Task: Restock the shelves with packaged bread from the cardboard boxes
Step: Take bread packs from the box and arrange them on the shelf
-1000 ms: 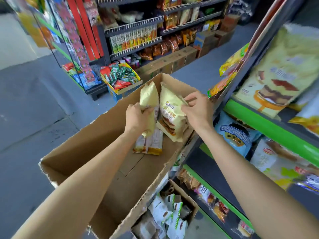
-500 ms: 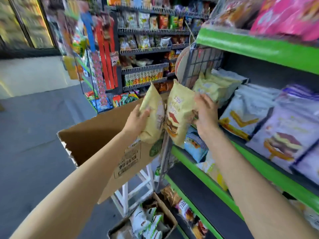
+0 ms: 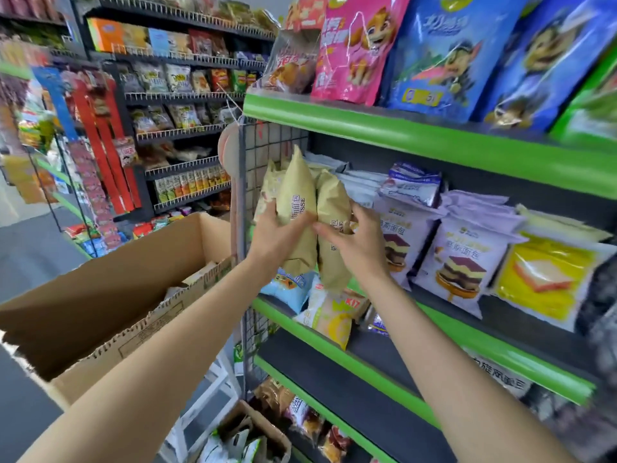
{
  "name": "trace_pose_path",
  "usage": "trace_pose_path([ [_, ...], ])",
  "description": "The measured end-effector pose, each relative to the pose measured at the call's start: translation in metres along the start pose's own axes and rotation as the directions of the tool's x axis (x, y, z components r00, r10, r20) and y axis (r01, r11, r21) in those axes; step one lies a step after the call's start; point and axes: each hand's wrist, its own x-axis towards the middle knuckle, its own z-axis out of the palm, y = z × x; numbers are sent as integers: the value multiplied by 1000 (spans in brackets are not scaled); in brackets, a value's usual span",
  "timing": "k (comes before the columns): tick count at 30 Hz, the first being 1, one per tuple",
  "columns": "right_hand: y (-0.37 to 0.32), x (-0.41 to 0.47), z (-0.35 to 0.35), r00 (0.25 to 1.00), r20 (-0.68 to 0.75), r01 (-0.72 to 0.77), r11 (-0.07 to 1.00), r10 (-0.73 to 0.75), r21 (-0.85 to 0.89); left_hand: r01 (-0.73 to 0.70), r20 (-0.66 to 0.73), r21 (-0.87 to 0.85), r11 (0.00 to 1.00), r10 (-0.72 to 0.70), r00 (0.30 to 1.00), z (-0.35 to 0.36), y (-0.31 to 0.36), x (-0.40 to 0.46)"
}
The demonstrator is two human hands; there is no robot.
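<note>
A green-edged shelf (image 3: pixel 434 147) at the top carries pink (image 3: pixel 354 48) and blue snack bags (image 3: pixel 447 55). The middle shelf (image 3: pixel 494 349) bears purple cake-bread packs (image 3: pixel 464 259) standing in rows beside a yellow sandwich-bread pack (image 3: pixel 547 279). A lower shelf (image 3: pixel 334 416) holds small packets (image 3: pixel 303 416).

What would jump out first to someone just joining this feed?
Centre frame, the left hand and right hand each hold a tan bread packet, left packet and right packet, upright at the wire-mesh end of the middle shelf. Above, bright pink and blue cartoon bags line the top shelf. Lower left sits the open cardboard box.
</note>
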Motion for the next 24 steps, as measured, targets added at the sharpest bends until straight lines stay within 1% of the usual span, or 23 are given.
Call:
trace_pose_path([
  [2, 2, 0, -25, 998, -59, 37, 999, -36, 19, -29, 64, -39, 999, 31, 997, 24, 5, -8],
  [3, 1, -1, -39, 997, -67, 49, 999, -48, 6, -39, 86, -46, 998, 43, 995, 36, 7, -11],
  [5, 1, -6, -69, 998, -63, 27, 1000, -27, -10, -47, 140, -48, 998, 54, 989, 59, 10, -17],
  [6, 5, -10, -85, 996, -89, 3, 1000, -4, -12, -41, 171, -49, 998, 49, 984, 71, 10, -19],
  [8, 15, -20, -116, 978, -209, -26, 1000, 22, -17, -46, 236, -43, 998, 55, 970, 97, 14, -24],
  [10, 25, -31, -145, 932, -356, -66, 998, 63, 5, -78, 281, -21, 997, 81, 956, 124, 22, -30],
  [12, 32, -41, -174, 862, -496, -105, 994, 105, 27, -77, 321, -46, 996, 87, 943, 150, 26, -33],
  [15, 37, -52, -214, 781, -619, -133, 990, 81, -38, -16, 380, -76, 997, 44, 924, 183, 28, -38],
  [18, 50, -52, -244, 733, -674, -207, 974, 92, -92, 52, 408, -112, 992, -2, 913, 201, 26, -41],
  [21, 71, -42, -264, 699, -693, -304, 951, 179, -61, 31, 450, -148, 988, 40, 892, 206, 23, -40],
  [22, 79, -37, -268, 700, -680, -328, 944, 220, -33, 16, 469, -158, 987, 61, 881, 205, 23, -40],
  [24, 94, -23, -274, 728, -619, -351, 936, 294, 32, 17, 491, -167, 986, 68, 868, 204, 17, -38],
])
